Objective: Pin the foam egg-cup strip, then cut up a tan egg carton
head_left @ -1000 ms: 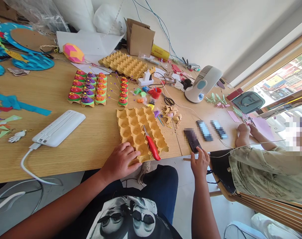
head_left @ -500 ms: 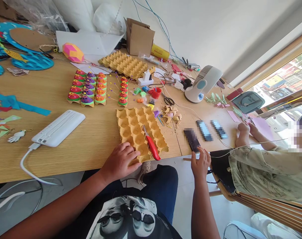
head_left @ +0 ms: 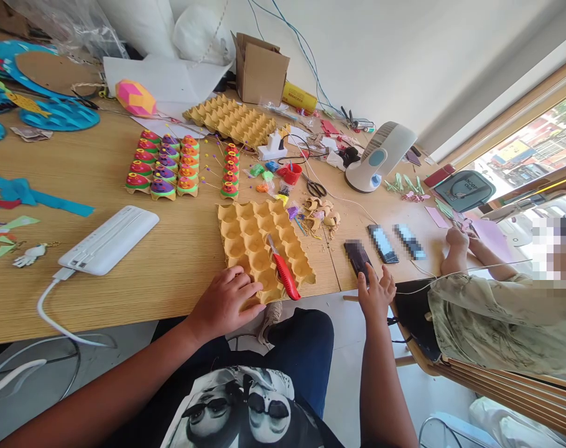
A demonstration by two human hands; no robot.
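Note:
A tan cardboard egg tray [head_left: 239, 231] lies at the table's front edge. On its right half rests a utility knife [head_left: 285, 274] with a red handle and its blade out, pointing away from me. My left hand [head_left: 229, 300] holds the tray's near left corner, fingers over the cups and thumb along the front edge. To the right, my right hand [head_left: 376, 294] hovers open and empty, fingers spread, just in front of a dark phone [head_left: 357, 256]. Beyond the tray stand rows of painted egg-cup pieces [head_left: 164, 165] and a single similar strip [head_left: 230, 171].
A white power bank [head_left: 109, 239] with a cable lies left. Scraps of torn carton [head_left: 321, 213], scissors [head_left: 316, 186], a red cup [head_left: 291, 174] and a white fan [head_left: 380, 155] are behind. Two more phones [head_left: 382, 244] lie right, near a seated person [head_left: 488, 317]. Another egg tray [head_left: 231, 119] is farther back.
My right hand's fingers have spread wider and turned slightly beside the phone. My left hand, the egg tray and the knife have stayed in place.

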